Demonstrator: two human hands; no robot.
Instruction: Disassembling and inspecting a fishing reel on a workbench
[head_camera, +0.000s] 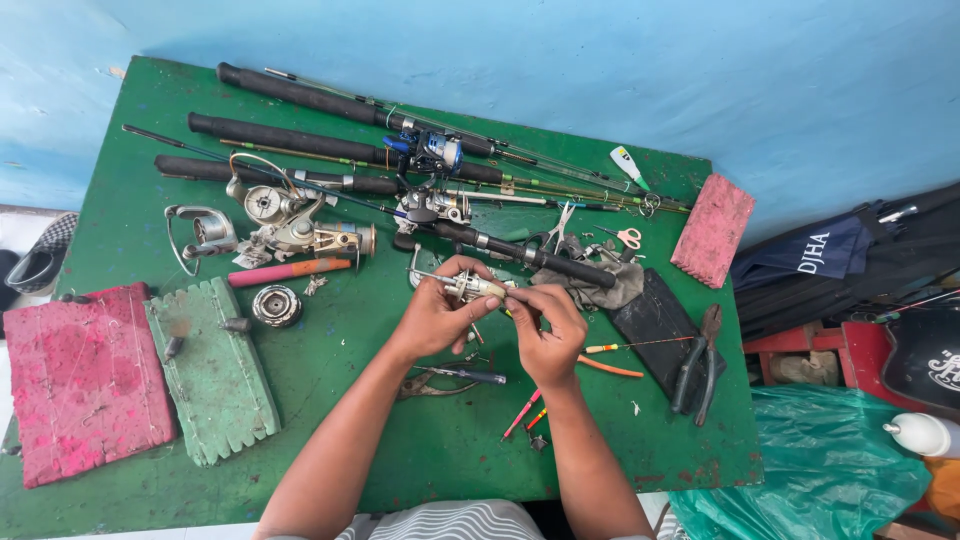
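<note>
Both hands meet over the middle of the green table (420, 450), fingers closed on one small metal reel part (478, 287). The left hand (432, 318) pinches the part from its left end, thumb on top and fingertips curled beneath. The right hand (548, 330) grips its right end with thumb and forefinger pressed together (what lies between those fingertips is too small to make out).

For work of this kind, in my judgement, keep the left-hand grip steady as the fixed support and let only the right fingertips turn or press. Hold the part low over the table so that a dropped screw or spring lands within sight.

Just near of the hands lie dark-handled pliers (445, 379). To the right lie an orange float (610, 368) and black pliers (697, 362). To the left rest a loose spool (276, 304) and a stripped reel body (290, 230). Along the far edge lie several fishing rods (330, 145). A red foam block (85, 380) sits at the near left.
</note>
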